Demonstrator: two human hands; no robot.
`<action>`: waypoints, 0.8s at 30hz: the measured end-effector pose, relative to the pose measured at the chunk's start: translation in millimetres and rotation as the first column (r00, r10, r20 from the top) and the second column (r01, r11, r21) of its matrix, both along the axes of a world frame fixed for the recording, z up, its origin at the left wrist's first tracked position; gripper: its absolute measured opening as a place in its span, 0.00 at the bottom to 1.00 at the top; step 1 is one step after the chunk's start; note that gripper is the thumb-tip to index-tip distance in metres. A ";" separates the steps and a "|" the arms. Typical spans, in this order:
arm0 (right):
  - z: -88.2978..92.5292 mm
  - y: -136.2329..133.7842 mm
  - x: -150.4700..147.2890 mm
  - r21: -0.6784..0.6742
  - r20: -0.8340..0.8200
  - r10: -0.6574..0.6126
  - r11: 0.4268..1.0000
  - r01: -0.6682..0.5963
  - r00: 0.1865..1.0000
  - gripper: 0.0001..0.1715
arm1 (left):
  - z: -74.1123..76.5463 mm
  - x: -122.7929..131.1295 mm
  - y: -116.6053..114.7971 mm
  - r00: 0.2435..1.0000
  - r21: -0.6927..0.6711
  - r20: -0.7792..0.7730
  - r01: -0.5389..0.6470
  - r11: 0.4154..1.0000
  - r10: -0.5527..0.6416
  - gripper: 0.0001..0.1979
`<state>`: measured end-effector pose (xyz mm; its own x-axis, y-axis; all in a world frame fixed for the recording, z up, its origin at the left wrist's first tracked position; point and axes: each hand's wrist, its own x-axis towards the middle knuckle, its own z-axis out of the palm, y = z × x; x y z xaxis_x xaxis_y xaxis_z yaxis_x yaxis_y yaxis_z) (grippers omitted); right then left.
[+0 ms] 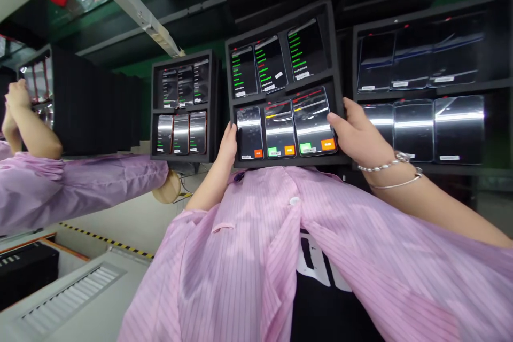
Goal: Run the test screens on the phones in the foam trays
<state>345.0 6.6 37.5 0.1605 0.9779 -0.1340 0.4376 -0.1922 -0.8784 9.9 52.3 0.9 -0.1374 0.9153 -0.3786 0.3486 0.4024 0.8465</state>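
A black tray point(336, 61) of smartphones is held at its two sides, tilted a little, in front of my body. My left hand point(227, 145) grips its left edge, the fingers mostly hidden beneath. On the other side my right hand point(363, 136) clasps the right edge, its thumb reaching over the rim by a lower-row phone point(312, 120). Green lines of text show on the upper-row phones, such as the right one point(306, 53). Orange buttons light the lower-row screens, and two of those phones also have green ones.
Another phone tray point(153, 133) lies to the left, and a larger tray point(497, 83) with dark-screened phones to the right. Farther left, a co-worker's hands point(18, 99) are by a standing tray. A metal beam point(132, 8) crosses the upper left.
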 end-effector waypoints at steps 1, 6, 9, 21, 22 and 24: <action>10.9 -4.2 -1.4 0.015 0.038 0.000 1.000 0.000 0.999 0.43 | 1.0 -1.4 0.3 1.000 0.004 0.010 0.011 1.000 -0.012 0.27; 50.7 -26.9 -11.1 0.213 0.105 0.074 0.972 -0.095 0.992 0.43 | 14.2 -3.8 -5.0 0.993 0.080 0.091 0.068 0.994 -0.075 0.26; 48.1 -35.8 -8.1 0.284 0.110 0.078 0.953 -0.106 0.991 0.41 | 25.0 -5.9 -16.6 0.992 0.166 0.073 0.089 0.982 -0.102 0.28; -1.3 -24.7 -0.5 0.365 -0.076 -0.042 0.929 0.067 0.996 0.36 | 88.8 -11.3 -48.1 0.979 0.392 -0.137 0.194 0.899 -0.151 0.31; -2.3 -24.3 -1.0 0.361 -0.079 -0.055 0.929 0.080 0.995 0.36 | 96.1 -9.5 -49.4 0.975 0.403 -0.153 0.208 0.891 -0.159 0.31; -2.6 -24.2 -2.4 0.348 -0.089 -0.076 0.932 0.103 0.993 0.36 | 110.5 -6.2 -51.0 0.971 0.420 -0.170 0.224 0.879 -0.167 0.31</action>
<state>342.6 -17.6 34.9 0.2523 0.9465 0.2013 0.3656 0.0994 -0.9255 3.7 1.2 111.4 0.0418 0.9967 0.0700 0.4966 -0.0815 0.8641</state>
